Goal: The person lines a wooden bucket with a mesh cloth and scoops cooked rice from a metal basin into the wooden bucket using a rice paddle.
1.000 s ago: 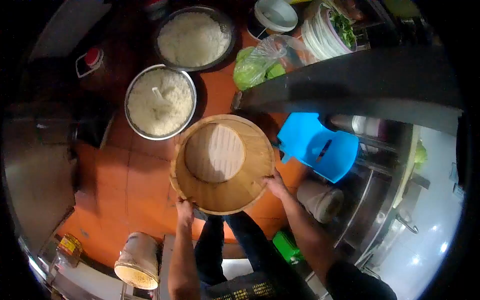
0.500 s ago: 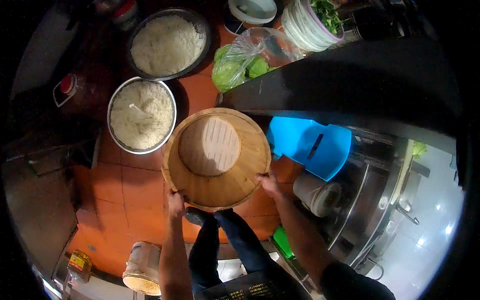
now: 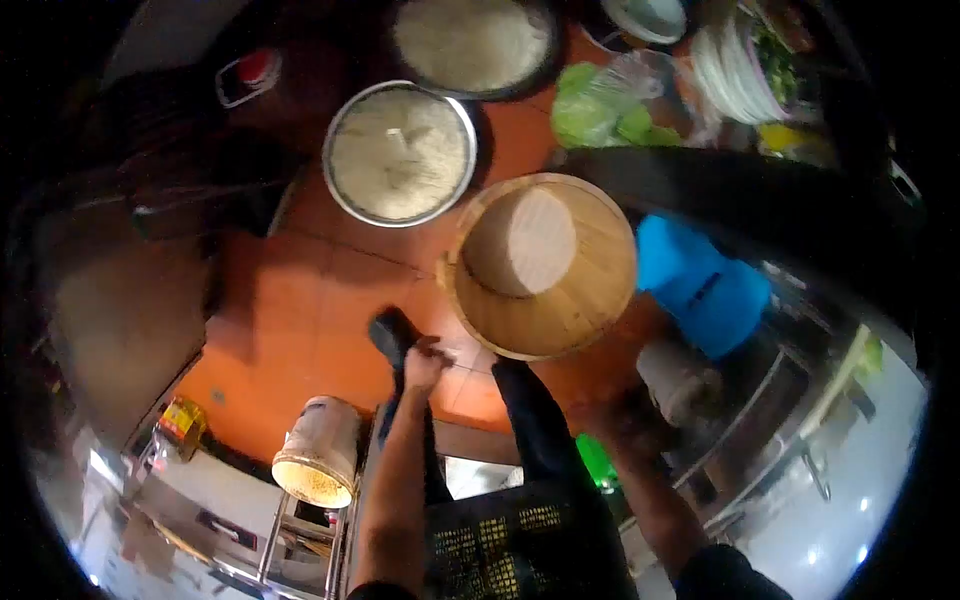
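Left grip (image 3: 427, 365) looks empty, fingers loosely apart, near the wooden tub (image 3: 590, 270) without touching it; the right grip (image 3: 600, 412), also clear of the tub, is too dark and blurred to tell whether its fingers are spread or curled. Handling the tub seems to be the step in hand; taking hold of it would call for one hand at each side of the rim. It appears to stand mouth upward on the orange tiled floor (image 3: 280, 290), its smooth, honey-coloured staves narrowing to a paler round base, part in shadow. Just right of the tub is a glossy blue plastic stool (image 3: 700, 285). Beyond the tub, to its left, a round metal bowl (image 3: 400, 223) with a shiny rim holds soft white grain, like rice. Farther beyond the tub, a dark basin (image 3: 552, 60) holds more, beside leafy greens (image 3: 580, 110) in thin, crinkled clear plastic.
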`<state>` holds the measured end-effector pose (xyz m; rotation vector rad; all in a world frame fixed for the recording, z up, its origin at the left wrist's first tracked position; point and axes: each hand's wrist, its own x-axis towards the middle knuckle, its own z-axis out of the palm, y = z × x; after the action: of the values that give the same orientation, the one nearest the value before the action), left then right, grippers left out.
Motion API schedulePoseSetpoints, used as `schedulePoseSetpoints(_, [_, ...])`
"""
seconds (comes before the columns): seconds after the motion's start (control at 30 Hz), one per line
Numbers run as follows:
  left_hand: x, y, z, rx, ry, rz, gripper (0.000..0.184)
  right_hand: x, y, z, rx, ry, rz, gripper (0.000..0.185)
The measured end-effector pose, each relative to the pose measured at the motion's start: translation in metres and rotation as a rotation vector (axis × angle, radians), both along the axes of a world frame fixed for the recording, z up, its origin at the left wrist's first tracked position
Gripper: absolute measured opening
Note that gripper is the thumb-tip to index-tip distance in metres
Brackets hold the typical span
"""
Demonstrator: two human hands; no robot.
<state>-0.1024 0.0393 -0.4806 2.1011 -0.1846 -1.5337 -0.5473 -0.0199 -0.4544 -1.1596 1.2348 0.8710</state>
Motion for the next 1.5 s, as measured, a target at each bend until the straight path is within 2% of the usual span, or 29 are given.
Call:
schedulePoseSetpoints(0.03, [0.008,0.017,0.002,0.003,0.04,-0.047,0.026,-0.003,0.031,0.018,-0.023,-0.051,0.249,0.055])
schedulePoseSetpoints(0.1, [0.033,0.051,0.0,0.138,-0.108,-0.433,0.026,0.026,0.056,0.047,-0.016,-0.117,0.224,0.06])
schedulePoseSetpoints(0.17, [0.058,0.087,0.015,0.078,-0.33,-0.801,0.032,0.09,0.033,0.104,0.019,-0.141,-0.195,0.069])
schedulePoseSetpoints(0.2, [0.072,0.084,0.039,0.165,-0.308,-0.749,0.037,0.125,0.021,0.127,0.044,-0.141,-0.333,0.074])
schedulePoseSetpoints(0.23, [0.081,0.086,0.064,0.255,-0.277,-0.698,0.043,0.152,0.013,0.15,0.099,-0.105,-0.33,0.08])
schedulePoseSetpoints(0.3, [0.102,0.136,0.074,0.321,0.011,-0.597,0.057,0.204,0.014,0.196,0.01,-0.129,-0.293,0.087])
schedulePoseSetpoints(0.37, [0.124,0.154,0.108,0.153,-0.049,-0.707,0.068,0.264,0.019,0.224,-0.29,-0.245,-0.224,0.09])
schedulePoseSetpoints(0.47, [0.142,0.179,0.146,-0.004,-0.088,-0.8,0.084,0.302,0.006,0.238,-0.026,-0.148,-0.138,0.106])
schedulePoseSetpoints(0.5, [0.149,0.172,0.147,-0.05,-0.1,-0.82,0.09,0.315,0.005,0.238,-0.04,-0.214,-0.159,0.106])
schedulePoseSetpoints(0.57, [0.17,0.088,0.21,0.324,0.129,-0.754,0.095,0.33,0.01,0.236,-0.079,-0.346,-0.191,0.106])
schedulePoseSetpoints(0.6, [0.165,0.094,0.211,0.27,0.086,-0.733,0.095,0.33,0.026,0.235,-0.168,-0.267,0.026,0.098])
schedulePoseSetpoints(0.63, [0.163,0.111,0.214,0.222,0.051,-0.713,0.096,0.339,0.021,0.233,-0.147,-0.228,0.036,0.092])
schedulePoseSetpoints(0.7, [0.172,0.108,0.225,0.345,0.114,-0.79,0.093,0.36,0.014,0.235,-0.085,-0.145,0.053,0.081])
schedulePoseSetpoints(0.73, [0.174,0.104,0.232,0.407,0.144,-0.818,0.092,0.364,0.019,0.23,-0.168,-0.102,0.158,0.066])
schedulePoseSetpoints(0.83, [0.174,0.089,0.272,0.182,-0.013,-0.915,0.083,0.36,-0.015,0.221,-0.14,-0.19,0.295,0.043])
schedulePoseSetpoints(0.93, [0.162,0.136,0.255,0.075,-0.09,-0.854,0.068,0.347,-0.016,0.212,-0.524,-0.469,0.288,0.021])
schedulePoseSetpoints(1.03, [0.161,0.091,0.266,0.28,-0.117,-0.915,0.049,0.364,-0.045,0.23,-0.202,-0.401,0.108,0.018])
schedulePoseSetpoints(1.13, [0.17,0.077,0.265,0.315,-0.076,-1.11,0.03,0.395,-0.075,0.261,0.1,-0.531,0.139,0.029])
schedulePoseSetpoints(1.17, [0.172,0.1,0.256,0.293,0.016,-1.066,0.027,0.41,-0.087,0.27,0.178,-0.55,0.115,0.034])
schedulePoseSetpoints(1.2, [0.172,0.137,0.236,0.268,0.104,-1.02,0.023,0.432,-0.123,0.268,0.132,-0.449,0.116,0.038])
schedulePoseSetpoints(1.23, [0.192,0.051,0.248,0.287,0.192,-1.27,0.018,0.444,-0.145,0.254,0.073,-0.358,0.068,0.037])
schedulePoseSetpoints(1.27, [0.213,-0.036,0.26,0.266,0.289,-1.512,0.014,0.432,-0.141,0.214,-0.145,-0.46,0.056,0.031])
schedulePoseSetpoints(1.3, [0.217,-0.02,0.234,0.151,0.207,-1.319,0.015,0.452,-0.17,0.191,-0.392,-0.42,0.158,0.017])
schedulePoseSetpoints(1.33, [0.224,-0.014,0.205,0.079,0.183,-0.973,0.016,0.468,-0.205,0.16,-0.442,-0.478,0.143,0.009])
schedulePoseSetpoints(1.37, [0.23,-0.008,0.176,-0.043,0.173,-0.646,0.018,0.489,-0.243,0.133,-0.542,-0.572,-0.011,0.006])
schedulePoseSetpoints(1.4, [0.237,-0.027,0.144,-0.125,0.209,-0.161,0.018,0.509,-0.279,0.112,-0.585,-0.619,-0.071,0.011])
schedulePoseSetpoints(1.43, [0.239,-0.024,0.103,-0.109,0.342,0.321,0.023,0.519,-0.294,0.061,-0.783,-0.544,-0.042,0.018])
schedulePoseSetpoints(1.47, [0.25,-0.026,0.054,-0.143,0.267,0.217,0.025,0.518,-0.312,-0.001,-0.833,-0.405,0.028,0.025])
schedulePoseSetpoints(1.5, [0.262,-0.027,0.005,-0.173,0.185,0.117,0.028,0.543,-0.346,-0.008,-0.671,-0.176,0.143,0.033])
